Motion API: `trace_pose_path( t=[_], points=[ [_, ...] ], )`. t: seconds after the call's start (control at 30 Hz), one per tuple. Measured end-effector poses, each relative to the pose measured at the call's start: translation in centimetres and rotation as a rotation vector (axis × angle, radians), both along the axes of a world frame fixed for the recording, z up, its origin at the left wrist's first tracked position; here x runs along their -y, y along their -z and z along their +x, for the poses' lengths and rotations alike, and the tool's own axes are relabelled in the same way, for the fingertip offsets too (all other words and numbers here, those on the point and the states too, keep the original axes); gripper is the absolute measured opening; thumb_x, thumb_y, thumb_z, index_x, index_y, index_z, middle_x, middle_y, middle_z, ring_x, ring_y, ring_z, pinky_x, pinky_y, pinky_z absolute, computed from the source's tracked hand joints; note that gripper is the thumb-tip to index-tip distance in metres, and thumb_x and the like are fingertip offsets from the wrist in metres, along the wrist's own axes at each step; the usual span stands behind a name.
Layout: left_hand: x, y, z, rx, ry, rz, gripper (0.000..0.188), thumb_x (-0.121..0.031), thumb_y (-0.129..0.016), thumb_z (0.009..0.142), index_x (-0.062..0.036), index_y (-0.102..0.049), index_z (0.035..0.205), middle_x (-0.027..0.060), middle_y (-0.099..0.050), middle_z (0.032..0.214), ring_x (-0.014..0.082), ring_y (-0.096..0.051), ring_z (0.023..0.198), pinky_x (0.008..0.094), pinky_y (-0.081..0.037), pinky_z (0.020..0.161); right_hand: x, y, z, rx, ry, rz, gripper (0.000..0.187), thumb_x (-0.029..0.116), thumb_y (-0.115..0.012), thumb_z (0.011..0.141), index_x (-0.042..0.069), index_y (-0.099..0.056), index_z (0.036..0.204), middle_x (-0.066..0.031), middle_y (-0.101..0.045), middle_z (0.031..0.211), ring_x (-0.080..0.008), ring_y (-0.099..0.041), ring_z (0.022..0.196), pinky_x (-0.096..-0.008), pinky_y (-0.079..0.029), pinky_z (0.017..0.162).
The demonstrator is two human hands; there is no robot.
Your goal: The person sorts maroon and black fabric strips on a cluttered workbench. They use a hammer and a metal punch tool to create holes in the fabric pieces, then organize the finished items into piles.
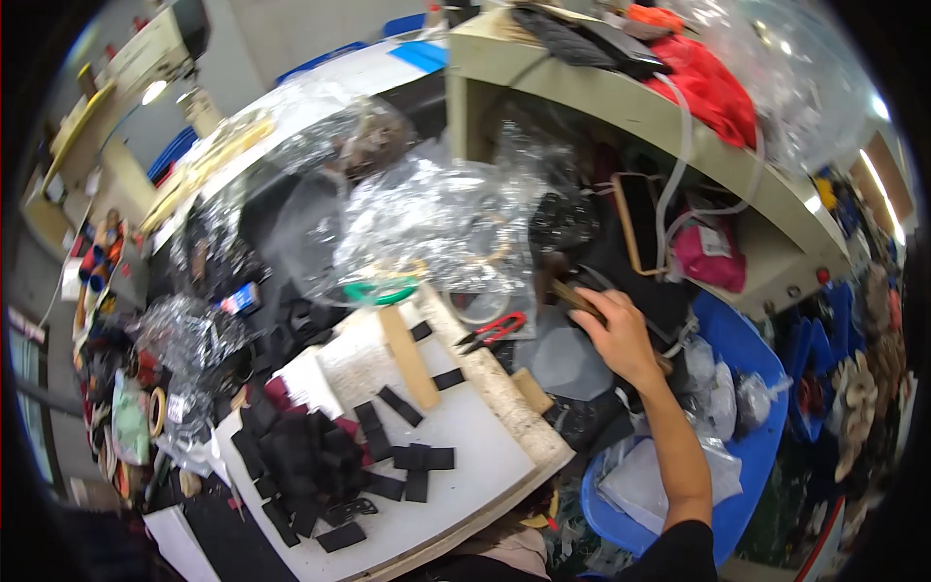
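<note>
My right hand reaches to the right of the work board, its fingers closed round a brown wooden-handled tool. The tool's working end is too dark to make out. Under the hand lies a grey translucent plastic sheet. Left of it, a pair of red-handled thread snips rests at the edge of the white work board. On that board are a pile of short black fabric strips, several loose strips and a flat wooden strip. My left hand is out of view.
Clear plastic bags heap behind the board, with a green tape ring at their near edge. A blue tub holding plastic bags stands at right. A beige shelf overhangs a phone and a pink bundle.
</note>
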State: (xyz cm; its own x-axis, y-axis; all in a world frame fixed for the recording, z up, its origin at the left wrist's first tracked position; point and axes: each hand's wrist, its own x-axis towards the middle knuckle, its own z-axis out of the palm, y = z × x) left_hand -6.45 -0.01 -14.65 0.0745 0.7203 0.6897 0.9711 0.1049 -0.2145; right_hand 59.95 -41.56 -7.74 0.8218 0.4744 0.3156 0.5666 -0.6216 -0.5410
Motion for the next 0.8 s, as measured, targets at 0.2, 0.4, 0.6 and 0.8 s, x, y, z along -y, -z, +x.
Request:
trace_pose_path(
  t=[0.2,0.4,0.6,0.8],
  points=[
    [-2.7,1.1,-4.8,-0.139,0.087,-0.007,0.039,-0.021,-0.053,0.094,-0.0064,-0.049,0.131,0.0238,-0.041,0.136,0.0397,-0.042,0.124,0.0459,-0.033,0.104,-0.6,0.8,-2.7,0.334,0.080,-0.278,0.030,0.010,-0.068,0.078,0.003,-0.064,0.107,-0.0113,-0.056,0.104,-0.0316,-0.051,0.098,-0.0403,-0.041,0.083],
    [4.2,-7.8,17.2,0.444,0.591,-0.329,0.049,-0.022,-0.056,0.092,0.0033,-0.044,0.132,0.0229,-0.031,0.144,0.0373,-0.028,0.135,0.0441,-0.024,0.110,-9.9,-4.9,-9.3,0.084,-0.477,-0.038,0.045,0.014,-0.076,0.073,0.004,-0.060,0.114,-0.0171,-0.054,0.117,-0.0321,-0.052,0.106,-0.0415,-0.044,0.088],
    [5.0,-10.9,28.3,0.434,1.417,-0.875,0.122,-0.056,-0.084,0.054,-0.0047,-0.021,0.145,0.0273,-0.015,0.149,0.0449,-0.020,0.137,0.0493,-0.020,0.111,-17.8,-3.4,-13.4,-0.007,-0.991,-0.079,0.094,0.057,-0.074,0.065,0.016,-0.037,0.141,-0.0293,-0.027,0.142,-0.0472,-0.032,0.129,-0.0565,-0.028,0.104],
    [3.4,-11.6,33.1,0.134,1.511,-1.106,0.110,-0.042,-0.083,0.058,-0.0043,-0.025,0.143,0.0258,-0.017,0.149,0.0445,-0.020,0.137,0.0502,-0.024,0.105,-24.5,-3.7,-15.5,-0.117,-1.088,-0.083,0.102,0.033,-0.081,0.062,0.021,-0.025,0.147,-0.0310,-0.013,0.147,-0.0489,-0.023,0.134,-0.0649,-0.020,0.104]
  ],
)
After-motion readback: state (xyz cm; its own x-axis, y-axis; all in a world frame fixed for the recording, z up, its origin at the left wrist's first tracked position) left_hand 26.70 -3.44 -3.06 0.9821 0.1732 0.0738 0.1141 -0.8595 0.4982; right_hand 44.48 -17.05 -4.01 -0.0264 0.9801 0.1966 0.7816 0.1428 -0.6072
